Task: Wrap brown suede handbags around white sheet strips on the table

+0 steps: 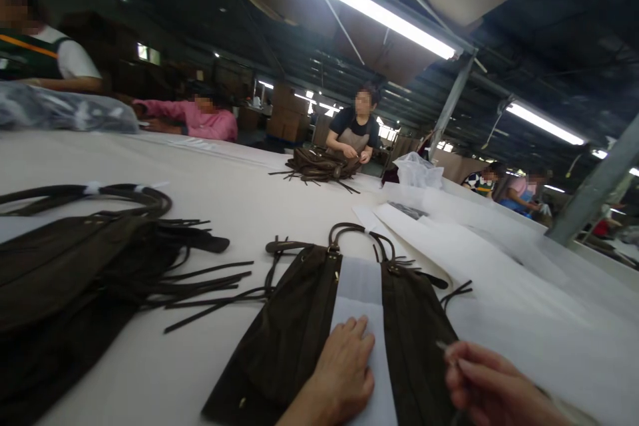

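Observation:
A dark brown handbag [284,326] lies on the white table in front of me, its looped handles [349,226] pointing away and thin strap ends spread at both sides. Down its middle runs a white paper strip [358,279]. My left hand [344,363] rests flat on that strip, fingers stretched out. Over the bag's right edge, my right hand [482,376] is closed in a pinch. A small pale, pointed tip [440,345] sticks out from its fingers; the rest of that thing is hidden and blurred.
More dark bags [74,279] lie at the left. Across the table [239,203], a person [353,130] handles a pile of brown bags [319,165]. White sheets [499,273] cover the right side. Two other people work at the far left, and others at the far right.

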Available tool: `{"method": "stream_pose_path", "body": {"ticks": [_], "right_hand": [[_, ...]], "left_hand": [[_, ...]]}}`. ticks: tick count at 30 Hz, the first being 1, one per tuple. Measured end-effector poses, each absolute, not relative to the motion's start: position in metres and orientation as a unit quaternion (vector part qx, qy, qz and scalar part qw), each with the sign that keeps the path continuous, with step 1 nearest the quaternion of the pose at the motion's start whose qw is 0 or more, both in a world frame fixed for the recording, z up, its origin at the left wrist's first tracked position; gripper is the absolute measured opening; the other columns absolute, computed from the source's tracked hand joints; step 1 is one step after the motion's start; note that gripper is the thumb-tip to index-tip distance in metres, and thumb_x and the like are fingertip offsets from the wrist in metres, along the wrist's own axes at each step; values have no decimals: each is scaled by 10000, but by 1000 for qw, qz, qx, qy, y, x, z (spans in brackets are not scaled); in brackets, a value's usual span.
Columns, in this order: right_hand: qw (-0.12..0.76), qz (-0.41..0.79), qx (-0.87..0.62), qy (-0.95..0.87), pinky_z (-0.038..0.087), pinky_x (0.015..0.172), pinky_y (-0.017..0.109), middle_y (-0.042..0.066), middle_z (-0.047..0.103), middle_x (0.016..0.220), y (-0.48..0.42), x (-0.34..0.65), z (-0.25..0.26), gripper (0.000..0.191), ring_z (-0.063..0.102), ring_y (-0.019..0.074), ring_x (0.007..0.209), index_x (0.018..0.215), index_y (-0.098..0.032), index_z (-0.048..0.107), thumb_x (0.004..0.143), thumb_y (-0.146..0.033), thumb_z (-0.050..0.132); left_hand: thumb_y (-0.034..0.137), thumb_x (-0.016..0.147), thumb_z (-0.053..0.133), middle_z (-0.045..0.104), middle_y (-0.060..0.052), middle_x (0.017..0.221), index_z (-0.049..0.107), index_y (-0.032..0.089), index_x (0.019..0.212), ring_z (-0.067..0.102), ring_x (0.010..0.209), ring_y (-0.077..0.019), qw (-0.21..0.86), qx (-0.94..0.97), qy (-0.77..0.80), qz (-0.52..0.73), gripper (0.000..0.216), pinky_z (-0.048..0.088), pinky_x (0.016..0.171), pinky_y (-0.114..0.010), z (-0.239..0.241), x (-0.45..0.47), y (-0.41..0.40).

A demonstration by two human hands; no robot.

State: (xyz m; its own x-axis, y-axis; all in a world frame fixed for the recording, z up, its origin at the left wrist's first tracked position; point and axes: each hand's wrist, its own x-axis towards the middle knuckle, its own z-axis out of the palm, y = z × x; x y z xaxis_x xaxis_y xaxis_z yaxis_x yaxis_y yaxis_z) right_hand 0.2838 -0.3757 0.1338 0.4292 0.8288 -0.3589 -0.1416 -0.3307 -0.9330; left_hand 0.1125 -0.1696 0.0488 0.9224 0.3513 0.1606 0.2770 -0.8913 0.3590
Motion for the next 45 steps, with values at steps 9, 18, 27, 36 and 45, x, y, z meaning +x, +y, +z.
{"method": "stream_pose_path", "body": {"ticks": [9, 18, 27, 36, 45], "right_hand": [[540, 463, -658, -247, 416, 521, 180, 56, 679, 894, -212, 299, 90, 285, 667, 134, 752, 952, -159, 563, 725, -301, 660], [526, 437, -667, -297, 433, 549, 182, 61, 672, 916, -207, 314, 67, 311, 644, 112, 733, 975, -155, 570, 783, -395, 615], [487, 213, -705, -468, 448, 698, 295, 15, 643, 784, -199, 316, 60, 212, 598, 177, 758, 817, -195, 639, 780, -405, 635], [445, 63, -715, -535, 437, 739, 313, 31, 585, 864, -193, 330, 41, 58, 550, 175, 764, 784, -211, 667, 781, -254, 627], [298, -102, -689, -653, 313, 1108, 498, 47, 166, 1567, -199, 336, 47, 241, 270, 308, 1389, 1020, -244, 697, 906, -264, 485]], "left_hand": [[382, 841, 486, 257, -139, 1534, 366, 134, 1423, 217, 1395, -356, 199, 963, 158, 88, 644, 178, 1163, -546, 38, 113, -165], [315, 811, 477, 348, -76, 1504, 452, 159, 1347, 328, 1321, -351, 204, 971, 106, 71, 559, 200, 1129, -576, 71, 114, -164], [364, 801, 486, 349, -103, 1497, 448, 142, 1341, 344, 1286, -362, 164, 979, 108, 51, 585, 224, 1107, -586, 72, 120, -165], [348, 781, 507, 380, -92, 1480, 468, 144, 1318, 352, 1274, -367, 161, 978, 112, 72, 576, 231, 1102, -571, 65, 122, -165], [341, 768, 522, 389, -88, 1474, 489, 159, 1283, 395, 1237, -378, 182, 977, 101, 51, 547, 275, 1075, -588, 69, 123, -160]]}}
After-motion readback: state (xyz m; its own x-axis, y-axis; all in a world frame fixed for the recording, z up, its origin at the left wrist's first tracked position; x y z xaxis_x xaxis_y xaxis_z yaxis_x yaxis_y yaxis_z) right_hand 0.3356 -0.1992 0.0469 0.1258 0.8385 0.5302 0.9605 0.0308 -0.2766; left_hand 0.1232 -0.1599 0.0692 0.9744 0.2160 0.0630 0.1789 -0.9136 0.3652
